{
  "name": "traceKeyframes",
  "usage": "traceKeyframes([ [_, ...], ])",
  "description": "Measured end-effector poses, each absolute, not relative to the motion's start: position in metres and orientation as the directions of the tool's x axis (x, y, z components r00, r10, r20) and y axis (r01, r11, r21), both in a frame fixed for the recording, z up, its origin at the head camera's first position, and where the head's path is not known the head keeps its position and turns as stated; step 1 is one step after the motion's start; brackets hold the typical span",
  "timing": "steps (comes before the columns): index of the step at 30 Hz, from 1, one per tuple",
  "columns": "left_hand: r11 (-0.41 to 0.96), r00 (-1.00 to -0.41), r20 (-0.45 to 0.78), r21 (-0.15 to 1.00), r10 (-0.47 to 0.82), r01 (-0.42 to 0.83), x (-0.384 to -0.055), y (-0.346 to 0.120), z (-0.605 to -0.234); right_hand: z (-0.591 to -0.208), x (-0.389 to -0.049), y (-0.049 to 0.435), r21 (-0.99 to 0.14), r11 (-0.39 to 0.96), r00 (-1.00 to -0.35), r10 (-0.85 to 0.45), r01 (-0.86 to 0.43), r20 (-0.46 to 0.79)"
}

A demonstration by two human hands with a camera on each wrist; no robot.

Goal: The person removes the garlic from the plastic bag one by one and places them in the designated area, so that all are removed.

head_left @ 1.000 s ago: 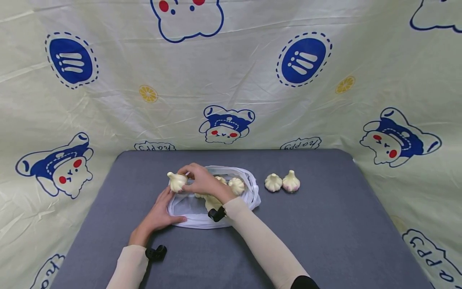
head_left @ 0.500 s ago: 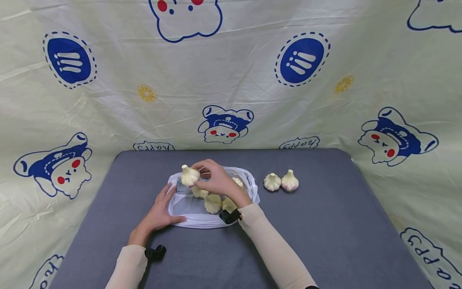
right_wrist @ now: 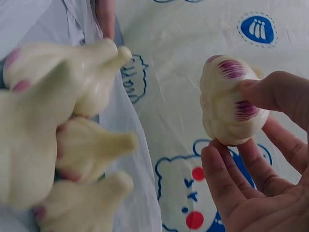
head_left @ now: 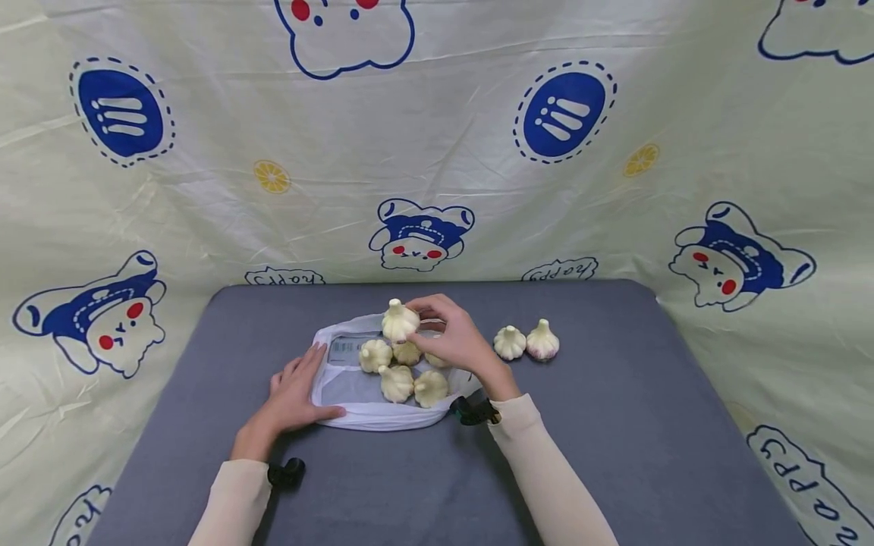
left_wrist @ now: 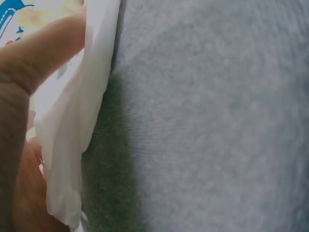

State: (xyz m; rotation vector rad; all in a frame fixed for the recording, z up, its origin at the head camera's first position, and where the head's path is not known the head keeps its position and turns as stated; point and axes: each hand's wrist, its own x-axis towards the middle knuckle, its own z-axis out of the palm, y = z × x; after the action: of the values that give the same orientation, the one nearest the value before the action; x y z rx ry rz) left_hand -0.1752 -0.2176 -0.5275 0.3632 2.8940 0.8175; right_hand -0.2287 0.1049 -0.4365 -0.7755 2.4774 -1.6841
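Observation:
In the head view, a white plastic bag point(head_left: 403, 417) lies with its mouth spread wide, several garlic bulbs point(head_left: 397, 384) inside. My right hand point(head_left: 454, 337) pinches one garlic bulb point(head_left: 398, 321) between thumb and fingertips, above the far side of the mouth. Purple streaks show on that held bulb point(right_wrist: 229, 101) in the right wrist view, with the stem pointing away. My left hand point(head_left: 297, 394) rests at the bag's left side, fingers spread along the rim, thumb at the front edge. In the left wrist view the thumb point(left_wrist: 48, 46) lies against the white film, its tip covered.
Two more garlic bulbs, one plain white point(head_left: 510, 343) and one purplish point(head_left: 542, 341), sit side by side on the grey tabletop point(head_left: 614, 425), right of the bag. A printed curtain point(head_left: 437, 114) hangs behind the table and down both sides.
My right hand has carried the held garlic bulb from the bag's left rim rightward and slightly up, uncovering more bulbs inside. My left hand keeps its place at the rim.

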Motion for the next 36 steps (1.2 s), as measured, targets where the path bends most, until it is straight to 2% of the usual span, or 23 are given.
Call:
traceKeyframes([
  [4, 0.867, -0.969, -0.094, 0.472, 0.229, 0.159, -0.174, -0.217, -0.523, -0.437, -0.229, 0.119, -0.887, 0.282, -0.887, -0.394, -0.365, 0.24],
  [7, 0.867, -0.969, -0.086, 0.47, 0.232, 0.165, -0.174, -0.217, -0.523, -0.436, -0.227, 0.128, -0.89, 0.29, -0.898, -0.372, -0.352, 0.234],
  [17, 0.733, -0.96, 0.119, 0.624, 0.252, 0.27, -0.182, -0.213, -0.534, -0.434, -0.222, 0.16, -0.888, 0.307, -0.916, -0.319, -0.343, 0.243],
  [26, 0.662, -0.962, 0.112, 0.705, 0.251, 0.255, -0.187, -0.215, -0.548, -0.435, -0.216, 0.197, -0.885, 0.321, -0.932, -0.245, -0.338, 0.267],
  [36, 0.674, -0.96, 0.077, 0.696, 0.271, 0.246, -0.186, -0.218, -0.543, -0.443, -0.205, 0.245, -0.895, 0.298, -0.943, -0.11, -0.333, 0.314],
])
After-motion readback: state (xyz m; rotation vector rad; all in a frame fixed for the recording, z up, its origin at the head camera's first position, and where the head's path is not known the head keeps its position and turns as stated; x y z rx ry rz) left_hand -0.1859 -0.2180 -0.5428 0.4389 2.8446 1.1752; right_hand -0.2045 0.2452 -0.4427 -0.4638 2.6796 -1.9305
